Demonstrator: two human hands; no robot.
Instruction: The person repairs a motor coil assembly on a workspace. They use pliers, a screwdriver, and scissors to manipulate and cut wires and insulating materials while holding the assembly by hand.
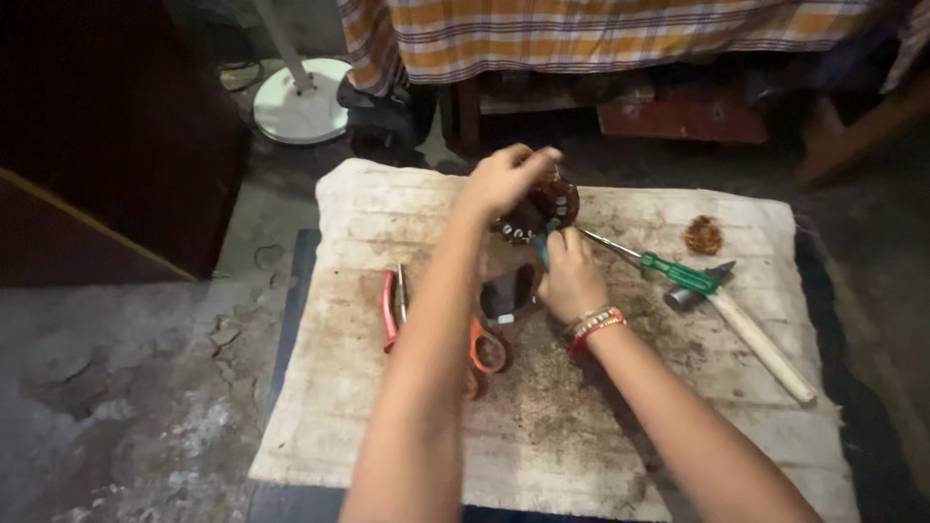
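My left hand [506, 179] grips the top of a round dark motor part with copper-coloured windings [554, 205], held upright on a dirty white cloth [387, 416]. Just below it, my right hand [572, 281], with coloured bangles on the wrist, is closed around a small teal-handled tool [542, 250] whose tip is pressed against the windings. A dark metal piece [509, 295] lies under the part, partly hidden by my arms.
Red-handled pliers [391, 308] and orange-handled scissors [484, 351] lie left of my arms. A green-handled screwdriver [668, 268], a wooden-handled hammer [746, 331] and a small copper wire clump [703, 234] lie to the right. A white fan base [300, 102] and a checked cloth [581, 34] are beyond.
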